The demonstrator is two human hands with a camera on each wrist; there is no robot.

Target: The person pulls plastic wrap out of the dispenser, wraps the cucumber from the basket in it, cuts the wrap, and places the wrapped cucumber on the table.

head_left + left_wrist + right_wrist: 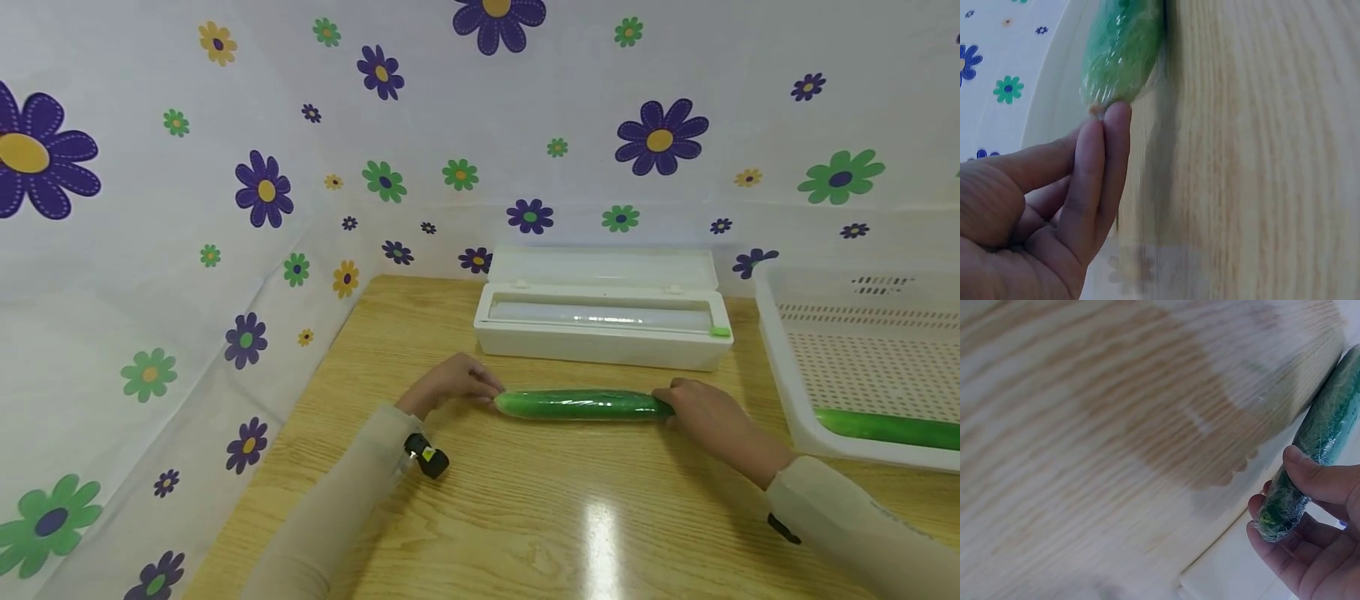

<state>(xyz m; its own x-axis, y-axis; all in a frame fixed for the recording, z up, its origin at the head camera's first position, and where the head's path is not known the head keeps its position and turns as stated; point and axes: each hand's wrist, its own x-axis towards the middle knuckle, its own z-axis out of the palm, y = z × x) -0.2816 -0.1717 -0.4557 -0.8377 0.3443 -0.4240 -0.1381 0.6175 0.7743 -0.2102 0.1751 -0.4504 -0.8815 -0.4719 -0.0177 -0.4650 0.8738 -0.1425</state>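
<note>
Right now a wrapped cucumber (581, 405) lies lengthwise across the middle of the head view, flat on the wooden worktop (525, 517), with a hand at each end. At the left of it in the frame, the left hand (450, 383) meets the cucumber's tip; the left wrist view shows its fingers (1094, 181) straight and pressed side by side, their tips touching the gathered film at the cucumber's end (1119, 56). At the right end, the right hand (701, 412) curls around the cucumber: in the right wrist view the thumb lies over the top and the fingers (1279, 550) cup beneath the film-covered tip (1310, 469) (the film bunches there into a small crumpled knot).

Just behind the cucumber, toward the upper middle of the head frame, stands a white film dispenser (600, 321) with its lid open, a roll of clear film showing inside and a small green slider (720, 332) at its right end. At the right edge sits a white perforated basket (780, 367), and a second cucumber (888, 427) lies in it near the front wall. White sheeting printed with purple, green and yellow flowers (262, 192) covers the background and the left side of the frame.
</note>
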